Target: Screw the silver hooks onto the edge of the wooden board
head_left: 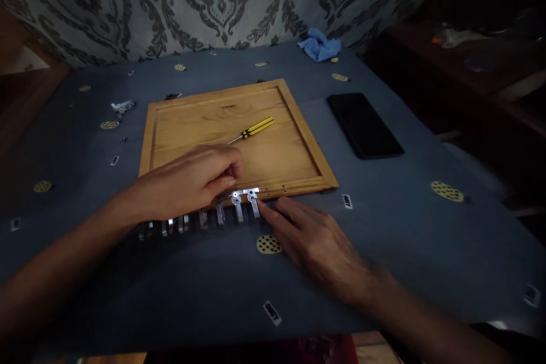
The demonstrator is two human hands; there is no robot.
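A framed wooden board [264, 153] lies on the cloth, with a row of shiny metal hooks [220, 213] along its near edge. Over the left part of that edge, my left hand [191, 179] is closed, its fingers curled inward; what they hold, if anything, is hidden. My right hand [315, 239] is closed with its fingertips against the rightmost metal hook [253, 199], steadying it at the edge. A screw head shows on the hook plate just left of it. A yellow and black screwdriver [258, 127] rests on the board, its tip pointing toward my left hand.
A black phone [364, 125] lies right of the board. At the back is a crumpled blue cloth [319, 45]. Small metal pieces [123, 107] sit to the left on the grey patterned tablecloth [384, 199]. Patterned fabric [222, 0] rises behind; dark shelving stands at right.
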